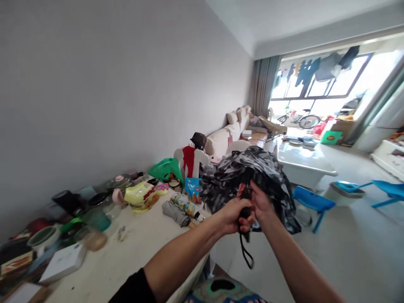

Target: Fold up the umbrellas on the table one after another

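- Clock centred on the wearer, 12 straight ahead.
- 12 to 1, near: umbrella [249,164]; left hand [236,213] and right hand [261,202] around its handle, right hand on the 1 o'clock side.
- 9 to 11: table [132,244], long side along the wall [110,84].
- On table: box [65,263] at 10; packet [142,197] at 11; two more umbrellas [176,213] side by side between packet and hands.
- 12, beyond table: sofa [217,141] against same wall.
- 1, behind held umbrella: coffee table [304,162].
- 1, far: bicycle [296,120] below window [293,92]; laundry [328,67] hanging before the panes.
- 2: chair [314,200], bin [347,195] just beyond it.
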Tool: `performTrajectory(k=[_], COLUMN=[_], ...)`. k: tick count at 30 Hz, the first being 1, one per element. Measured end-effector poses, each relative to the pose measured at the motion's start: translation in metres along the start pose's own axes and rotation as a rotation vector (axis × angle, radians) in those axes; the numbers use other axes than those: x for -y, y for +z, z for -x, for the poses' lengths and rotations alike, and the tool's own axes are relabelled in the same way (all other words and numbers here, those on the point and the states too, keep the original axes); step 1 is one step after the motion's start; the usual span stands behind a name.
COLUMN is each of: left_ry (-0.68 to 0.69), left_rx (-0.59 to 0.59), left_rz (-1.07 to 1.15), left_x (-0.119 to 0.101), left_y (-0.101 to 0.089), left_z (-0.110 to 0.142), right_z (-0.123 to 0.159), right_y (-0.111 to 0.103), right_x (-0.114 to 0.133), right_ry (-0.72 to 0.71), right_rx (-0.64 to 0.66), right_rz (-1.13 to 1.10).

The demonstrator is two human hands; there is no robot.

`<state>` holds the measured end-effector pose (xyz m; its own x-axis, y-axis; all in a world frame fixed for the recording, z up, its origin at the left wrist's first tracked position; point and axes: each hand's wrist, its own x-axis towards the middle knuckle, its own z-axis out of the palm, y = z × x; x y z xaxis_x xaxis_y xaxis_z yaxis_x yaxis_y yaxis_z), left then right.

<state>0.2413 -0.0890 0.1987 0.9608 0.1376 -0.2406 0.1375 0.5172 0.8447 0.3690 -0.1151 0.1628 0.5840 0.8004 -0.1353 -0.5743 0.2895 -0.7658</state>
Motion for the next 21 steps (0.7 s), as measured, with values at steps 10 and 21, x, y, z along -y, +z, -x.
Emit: performTrajectory(k=[10, 21], left_ry=[0.188, 0.157], left_rx=[-0.3, -0.198], left_rz=[-0.789, -0.639], left_x=[0.018, -0.007], left_y=[0.008, 0.046], left_z=[-0.019, -0.024], right_z=[0.011, -0.02], right_y=[0.002, 0.0], right_x=[0.022, 0.097], right_ry=[-0.25, -0.172], right_rx=[-0.081, -0.062], right_rz=[0.172, -0.058])
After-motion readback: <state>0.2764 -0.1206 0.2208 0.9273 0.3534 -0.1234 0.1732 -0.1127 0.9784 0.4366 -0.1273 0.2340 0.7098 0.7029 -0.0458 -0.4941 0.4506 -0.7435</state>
